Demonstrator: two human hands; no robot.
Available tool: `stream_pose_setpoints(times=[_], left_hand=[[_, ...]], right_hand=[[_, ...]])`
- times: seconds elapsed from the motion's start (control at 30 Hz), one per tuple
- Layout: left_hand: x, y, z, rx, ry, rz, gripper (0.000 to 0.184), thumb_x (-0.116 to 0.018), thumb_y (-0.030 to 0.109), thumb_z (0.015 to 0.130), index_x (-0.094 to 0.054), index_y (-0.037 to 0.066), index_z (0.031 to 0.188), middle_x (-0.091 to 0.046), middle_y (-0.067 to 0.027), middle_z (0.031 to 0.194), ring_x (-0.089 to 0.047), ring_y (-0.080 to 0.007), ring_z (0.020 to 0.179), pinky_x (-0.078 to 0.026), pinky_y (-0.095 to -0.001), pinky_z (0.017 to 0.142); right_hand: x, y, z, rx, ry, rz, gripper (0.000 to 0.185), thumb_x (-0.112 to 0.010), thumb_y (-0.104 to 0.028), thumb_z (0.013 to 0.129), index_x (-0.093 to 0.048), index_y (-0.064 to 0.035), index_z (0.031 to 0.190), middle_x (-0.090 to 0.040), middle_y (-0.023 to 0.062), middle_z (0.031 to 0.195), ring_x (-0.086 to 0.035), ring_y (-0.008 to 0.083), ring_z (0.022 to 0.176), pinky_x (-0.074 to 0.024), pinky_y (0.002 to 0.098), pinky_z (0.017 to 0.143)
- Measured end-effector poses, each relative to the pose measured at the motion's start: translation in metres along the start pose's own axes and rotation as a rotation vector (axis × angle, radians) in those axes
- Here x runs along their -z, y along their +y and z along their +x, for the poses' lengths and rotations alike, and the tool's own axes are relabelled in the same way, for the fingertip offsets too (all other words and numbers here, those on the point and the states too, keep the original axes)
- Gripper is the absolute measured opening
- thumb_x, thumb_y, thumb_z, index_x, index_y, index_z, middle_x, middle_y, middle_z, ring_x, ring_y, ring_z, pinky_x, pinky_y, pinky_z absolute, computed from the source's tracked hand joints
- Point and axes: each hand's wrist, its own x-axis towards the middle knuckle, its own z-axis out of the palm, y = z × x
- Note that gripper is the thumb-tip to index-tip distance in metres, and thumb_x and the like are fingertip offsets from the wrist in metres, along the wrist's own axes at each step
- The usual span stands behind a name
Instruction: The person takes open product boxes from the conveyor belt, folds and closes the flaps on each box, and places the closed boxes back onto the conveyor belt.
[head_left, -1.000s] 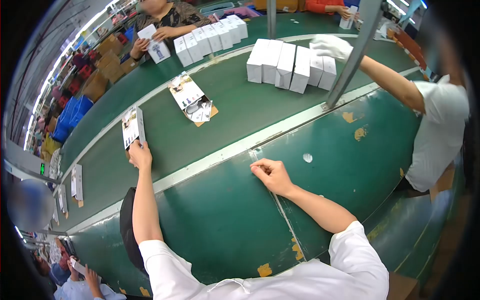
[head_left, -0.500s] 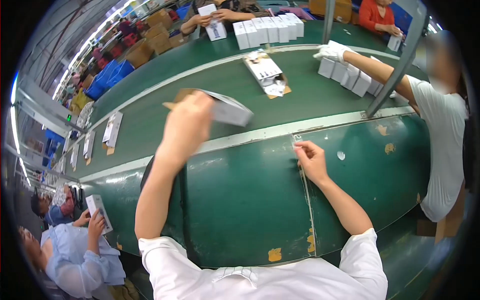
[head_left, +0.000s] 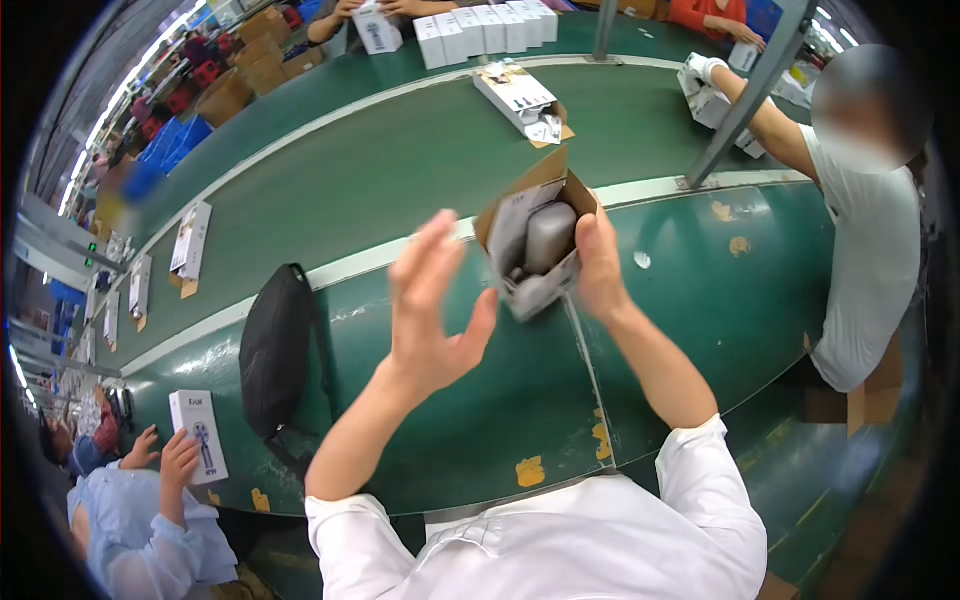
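Observation:
An open carton is tilted in front of me above the bench, its brown flaps spread and its mouth facing me. Inside it lies a rounded grey item, whose kind I cannot make out. My right hand grips the carton's right side, thumb near the opening. Just left of the carton, my left hand is raised with fingers and thumb apart, holding nothing. Motion blurs the left fingers a little.
Across the green belt lies another open box. A black bag rests on the bench at left. A metal post rises at right, near a co-worker's gloved hand. Left, another person holds a fan box.
The carton has passed from my left hand to my right and turned its open end toward me. My left hand has let go. The view has shifted, showing the black bag.

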Motion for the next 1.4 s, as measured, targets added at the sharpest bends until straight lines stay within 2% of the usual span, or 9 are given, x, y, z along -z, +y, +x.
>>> stream_pose_setpoints(times=[0.17,0.23,0.33,0.4,0.47,0.7,0.87,1.07,1.4], left_hand=[[-0.016,0.0,-0.049,0.501,0.101,-0.63,0.089,-0.036,0.066,0.101,-0.027,-0.007,0.15,-0.038,-0.0205,0.149,-0.04,-0.0282,0.139,-0.033,-0.0423,0.115],[-0.012,0.002,-0.055,0.541,0.117,-0.644,0.08,-0.039,0.061,0.101,-0.035,-0.006,0.144,-0.044,-0.0194,0.139,-0.046,-0.0281,0.129,-0.037,-0.0409,0.109],[0.001,0.002,-0.052,0.513,0.139,-0.481,0.066,-0.044,0.052,0.101,-0.046,-0.004,0.135,-0.053,-0.0177,0.125,-0.055,-0.0278,0.115,-0.043,-0.0388,0.101],[0.015,0.0,-0.061,0.605,0.132,-0.571,0.049,-0.058,0.007,0.093,-0.044,0.0,0.14,-0.051,-0.0098,0.126,-0.055,-0.0175,0.108,-0.049,-0.0316,0.09],[0.024,-0.011,-0.062,0.452,0.19,-0.539,0.053,-0.059,-0.001,0.082,-0.048,0.001,0.134,-0.052,-0.0137,0.124,-0.055,-0.0248,0.113,-0.047,-0.0375,0.097],[0.038,-0.037,-0.068,-0.006,0.164,-0.374,0.031,-0.076,0.013,0.081,-0.055,0.009,0.104,-0.053,-0.0099,0.111,-0.057,-0.0361,0.112,-0.047,-0.0474,0.087],[0.006,-0.036,-0.075,0.106,0.263,-0.326,0.024,-0.079,0.019,0.082,-0.059,0.014,0.095,-0.051,-0.008,0.105,-0.055,-0.0347,0.114,-0.047,-0.0479,0.089],[0.012,-0.022,-0.067,0.283,0.293,-0.653,0.015,-0.075,0.015,0.086,-0.06,0.013,0.083,-0.051,-0.0075,0.106,-0.05,-0.0325,0.114,-0.046,-0.0461,0.091],[-0.013,-0.046,-0.099,0.194,0.346,-0.305,0.047,-0.073,0.041,0.09,-0.055,0.009,0.119,-0.051,-0.0217,0.133,-0.049,-0.0458,0.13,-0.042,-0.0525,0.103]], right_hand=[[-0.046,0.017,-0.037,-0.001,-0.071,0.126,0.092,-0.024,-0.072,0.1,-0.036,0.0065,0.146,-0.046,0.0134,0.141,-0.037,0.019,0.133,-0.0214,0.032,0.116],[-0.057,0.016,-0.042,-0.031,0.037,0.301,0.088,-0.02,-0.068,0.103,-0.036,0.0064,0.148,-0.046,0.0125,0.141,-0.037,0.0186,0.134,-0.0197,0.0324,0.117],[-0.044,0.037,-0.056,-0.176,0.066,0.314,0.047,-0.053,-0.022,0.1,-0.048,0.0001,0.141,-0.058,0.0058,0.126,-0.055,0.014,0.112,-0.043,0.0296,0.097],[-0.066,0.031,-0.061,-0.296,0.201,0.199,0.048,-0.057,-0.008,0.093,-0.051,-0.0027,0.14,-0.06,0.0054,0.122,-0.06,0.0148,0.105,-0.0486,0.0309,0.089],[-0.062,0.031,-0.06,-0.298,0.119,0.199,0.046,-0.055,-0.004,0.093,-0.051,-0.0026,0.139,-0.06,0.0111,0.13,-0.057,0.0205,0.119,-0.0452,0.0359,0.103],[-0.041,-0.001,-0.028,0.495,-0.513,-0.59,0.047,-0.057,-0.039,0.098,-0.062,0.0013,0.121,-0.064,0.0234,0.122,-0.053,0.049,0.123,-0.0386,0.061,0.106],[-0.02,0.021,-0.029,0.384,-0.504,-0.592,0.032,-0.055,-0.019,0.101,-0.063,0.0,0.124,-0.061,0.0207,0.131,-0.048,0.0431,0.132,-0.0339,0.0545,0.111],[-0.016,0.015,-0.03,0.261,-0.503,-0.548,0.035,-0.058,-0.027,0.102,-0.065,-0.0006,0.124,-0.061,0.0201,0.132,-0.049,0.043,0.132,-0.0353,0.0535,0.111],[-0.016,0.032,-0.037,0.512,-0.575,-0.737,0.053,-0.057,-0.04,0.099,-0.061,0.0064,0.126,-0.059,0.0276,0.134,-0.05,0.0489,0.129,-0.0391,0.0567,0.107]])
